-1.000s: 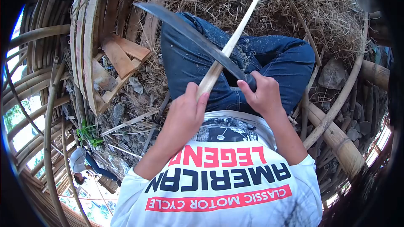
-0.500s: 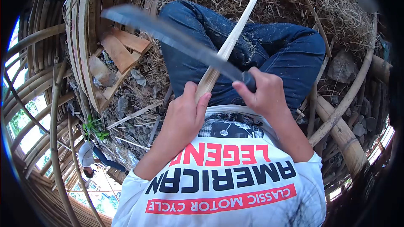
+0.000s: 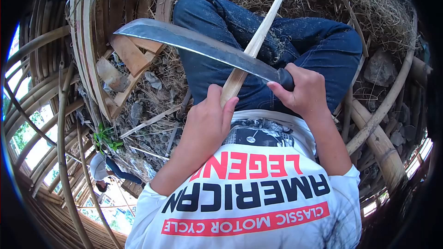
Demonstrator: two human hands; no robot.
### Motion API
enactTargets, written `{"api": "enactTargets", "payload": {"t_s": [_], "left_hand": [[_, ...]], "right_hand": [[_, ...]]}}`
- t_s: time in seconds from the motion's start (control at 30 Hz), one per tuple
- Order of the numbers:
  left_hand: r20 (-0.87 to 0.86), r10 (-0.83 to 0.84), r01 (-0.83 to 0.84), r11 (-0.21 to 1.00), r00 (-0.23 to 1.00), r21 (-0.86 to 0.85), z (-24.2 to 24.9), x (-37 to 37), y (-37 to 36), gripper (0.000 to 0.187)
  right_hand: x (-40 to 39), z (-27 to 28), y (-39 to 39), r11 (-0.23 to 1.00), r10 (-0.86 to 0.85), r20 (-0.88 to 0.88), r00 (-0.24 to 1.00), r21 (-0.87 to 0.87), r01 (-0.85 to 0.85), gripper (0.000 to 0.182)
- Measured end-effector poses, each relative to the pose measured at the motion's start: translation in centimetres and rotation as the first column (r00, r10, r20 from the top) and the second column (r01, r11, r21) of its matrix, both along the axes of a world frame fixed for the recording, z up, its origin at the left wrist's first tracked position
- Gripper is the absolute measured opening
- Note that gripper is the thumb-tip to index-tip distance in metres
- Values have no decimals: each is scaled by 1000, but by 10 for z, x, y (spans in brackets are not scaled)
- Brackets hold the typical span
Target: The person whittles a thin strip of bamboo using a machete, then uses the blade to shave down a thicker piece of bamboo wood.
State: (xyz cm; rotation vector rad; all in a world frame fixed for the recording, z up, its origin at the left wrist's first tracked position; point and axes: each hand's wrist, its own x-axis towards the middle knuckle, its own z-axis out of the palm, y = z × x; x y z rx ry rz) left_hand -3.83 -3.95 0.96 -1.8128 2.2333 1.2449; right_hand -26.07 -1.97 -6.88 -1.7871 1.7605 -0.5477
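Note:
A long pale wooden strip (image 3: 259,37) runs from my lap up past the top edge of the view. Its lower end is gripped by my left hand (image 3: 210,117), thumb along the side. The dark handle of a large knife (image 3: 198,45) is in my right hand (image 3: 304,90), fingers wrapped round it. The broad curved blade lies across the strip, a little above my left hand, and points to the left. Under the strip are my crossed legs in blue jeans (image 3: 327,41), dusted with fine shavings.
Curly shavings (image 3: 350,0) cover the ground beyond my legs. Wood offcuts (image 3: 131,57) and upright slats (image 3: 85,41) stand at the left. Bamboo poles (image 3: 380,157) and a rock (image 3: 380,68) are at the right. A person (image 3: 99,168) is far off at lower left.
The knife has moved slightly down along the strip's side of my lap, and its blade now shows sharply instead of blurred. Both hands have shifted a little to the right in view.

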Motion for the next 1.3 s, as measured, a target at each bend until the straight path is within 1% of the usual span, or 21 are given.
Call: {"api": "enactTargets", "payload": {"t_s": [0.1,0.17,0.23,0.3,0.37,0.4,0.47,0.5,0.57,0.7,0.73,0.8,0.87,0.93,1.0,1.03,1.1,1.17,1.2,1.23,1.3], "left_hand": [[-3,3,-3,1000,1000,1,2,-1,2,26],[36,45,-47,996,998,75,5,-2,4,23],[37,52,-54,996,998,66,4,-1,5,23],[35,51,-54,996,998,64,1,-1,4,23],[-36,-9,7,997,999,-73,0,-1,5,25],[-37,-16,13,997,999,-71,2,-1,5,25],[37,24,-25,999,999,24,7,1,6,23],[39,23,-24,999,999,26,6,1,8,23],[70,32,-33,999,997,20,2,2,7,23],[45,60,-62,998,997,30,7,2,6,23],[51,58,-60,998,997,37,7,3,7,23],[21,-10,11,999,1000,-37,7,3,8,25],[37,-7,9,999,999,-47,4,1,6,25],[47,-6,9,998,999,-55,3,0,3,25],[30,39,-39,999,999,12,6,2,3,21],[35,36,-37,999,999,22,8,2,7,21],[-5,22,-22,999,1000,-23,10,1,8,20],[26,34,-34,999,999,-19,9,0,3,21],[57,54,-54,999,997,-3,10,1,5,21],[62,60,-60,998,996,-6,11,3,5,21],[60,121,-128,985,991,118,11,4,3,22]], "right_hand": [[-2,3,2,1000,7,-23,1000,9,-7,53],[0,6,3,1000,11,-27,1000,3,-11,54],[2,9,5,998,-3,55,998,60,0,53],[12,16,6,999,-10,85,996,52,6,53],[15,18,10,998,-22,114,993,56,16,53],[14,17,9,1000,4,89,996,30,-6,53],[8,10,6,999,29,36,999,-21,-28,54],[3,3,5,999,-5,22,1000,35,5,55],[3,-5,6,999,-7,17,1000,35,6,56],[12,13,9,997,-45,61,997,62,41,55],[10,14,8,999,-13,58,998,37,10,55],[1,7,2,999,17,13,1000,-29,-17,56],[2,-3,0,1000,8,11,1000,-7,-8,56],[7,-2,1,1000,-13,8,1000,10,13,55],[13,9,2,1000,-1,28,1000,13,1,55],[14,13,4,1000,8,53,999,15,-9,55],[3,6,0,999,26,58,998,-21,-25,54],[-8,-2,-7,1000,-2,-13,1000,-26,2,54],[-8,-6,-7,999,-28,-16,999,40,28,53],[-5,-5,-6,999,-21,-11,1000,38,22,53],[3,5,-3,999,-32,46,998,-12,33,54]]}}
